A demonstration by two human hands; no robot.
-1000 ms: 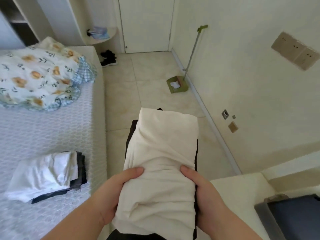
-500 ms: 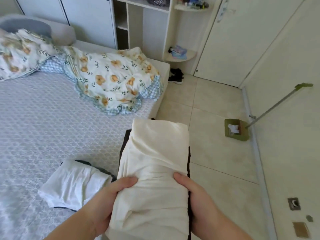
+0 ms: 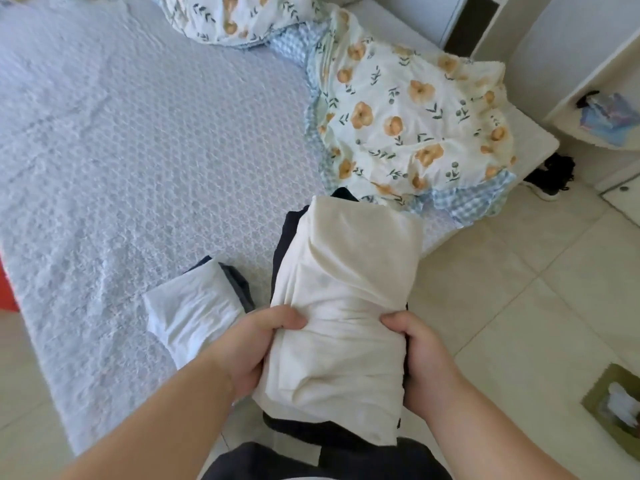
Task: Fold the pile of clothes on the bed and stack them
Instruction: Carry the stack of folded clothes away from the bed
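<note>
Above the near edge of the bed [image 3: 121, 150], the left hand [image 3: 254, 344] and right hand [image 3: 420, 358] carry a folded bundle: a cream garment [image 3: 343, 306] lying on dark folded clothes [image 3: 287, 233]. The fingers of both hands grasp its sides, thumbs on top. A second small folded stack [image 3: 194, 306], white on top, rests on the bed just beside it. Folding appears done; judged remaining: uniting the two stacks. A floral duvet [image 3: 408, 116] lies beyond.

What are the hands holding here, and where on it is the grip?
Both hands, left and right, grip a stack of folded clothes, cream piece on top, by its two long sides near the person's end.
</note>
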